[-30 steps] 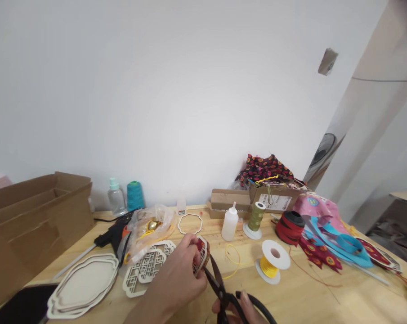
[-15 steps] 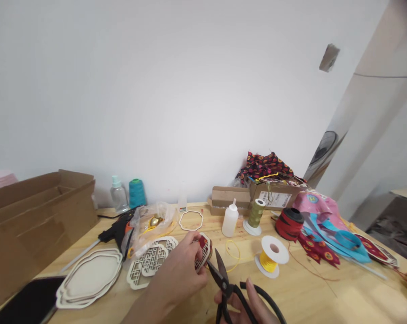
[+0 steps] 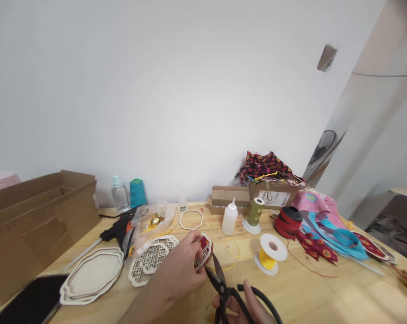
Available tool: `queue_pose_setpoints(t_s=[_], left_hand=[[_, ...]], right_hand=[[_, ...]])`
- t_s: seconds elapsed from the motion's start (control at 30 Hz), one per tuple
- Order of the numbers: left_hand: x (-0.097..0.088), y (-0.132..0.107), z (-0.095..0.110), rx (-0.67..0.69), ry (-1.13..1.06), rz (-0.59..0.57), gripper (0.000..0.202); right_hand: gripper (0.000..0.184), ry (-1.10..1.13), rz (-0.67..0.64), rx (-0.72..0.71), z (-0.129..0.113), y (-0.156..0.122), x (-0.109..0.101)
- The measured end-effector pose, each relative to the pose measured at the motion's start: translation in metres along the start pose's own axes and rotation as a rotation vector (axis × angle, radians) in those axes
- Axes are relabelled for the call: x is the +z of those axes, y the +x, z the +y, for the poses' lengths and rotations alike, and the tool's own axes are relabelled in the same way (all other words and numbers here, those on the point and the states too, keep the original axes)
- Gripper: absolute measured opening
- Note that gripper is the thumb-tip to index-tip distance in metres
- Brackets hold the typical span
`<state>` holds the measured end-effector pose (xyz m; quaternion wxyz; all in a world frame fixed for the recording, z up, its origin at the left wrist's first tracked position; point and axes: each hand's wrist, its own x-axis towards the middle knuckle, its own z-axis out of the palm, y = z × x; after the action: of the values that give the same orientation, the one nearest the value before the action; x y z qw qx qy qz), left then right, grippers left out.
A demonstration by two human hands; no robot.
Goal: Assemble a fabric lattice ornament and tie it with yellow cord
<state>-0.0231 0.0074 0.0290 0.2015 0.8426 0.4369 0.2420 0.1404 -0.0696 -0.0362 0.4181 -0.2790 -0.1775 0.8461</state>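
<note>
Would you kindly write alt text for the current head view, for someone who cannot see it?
The left hand holds a small red-and-cream latticed ornament beside the open blades of black-handled scissors in the right hand, over a pale wooden table bearing a white spool of yellow cord.

- Squeeze bottle (image 3: 229, 220): translucent white.
- Ornament (image 3: 204, 251), front-left of the squeeze bottle: red face, cream lattice pattern.
- Scissors (image 3: 223, 290), in front of the squeeze bottle: black handles, dark grey blades.
- Lattice panels (image 3: 156, 258), left of the squeeze bottle: cream, geometric cutwork.
- Thread cone (image 3: 137, 194), far left of the squeeze bottle: teal.
- Spool (image 3: 268, 258), front-right of the squeeze bottle: yellow cord, white flanges.
- Reel (image 3: 287, 223), right of the squeeze bottle: red, black bands.
- Cloth heap (image 3: 264, 165), behind-right of the squeeze bottle: dark ground, red and orange motifs.
</note>
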Motion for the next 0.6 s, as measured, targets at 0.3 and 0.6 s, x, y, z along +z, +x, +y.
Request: queue_pose_setpoints(t_s=[0.3, 0.6], left_hand=[[-0.003, 0.0, -0.003, 0.008, -0.015, -0.052, 0.015], [-0.013, 0.003, -0.007, 0.045, -0.02, -0.127, 0.013]], right_hand=[[0.06, -0.019, -0.039, -0.026, 0.005, 0.008, -0.006], [0.065, 0.081, -0.159, 0.082, -0.002, 0.006, 0.001]])
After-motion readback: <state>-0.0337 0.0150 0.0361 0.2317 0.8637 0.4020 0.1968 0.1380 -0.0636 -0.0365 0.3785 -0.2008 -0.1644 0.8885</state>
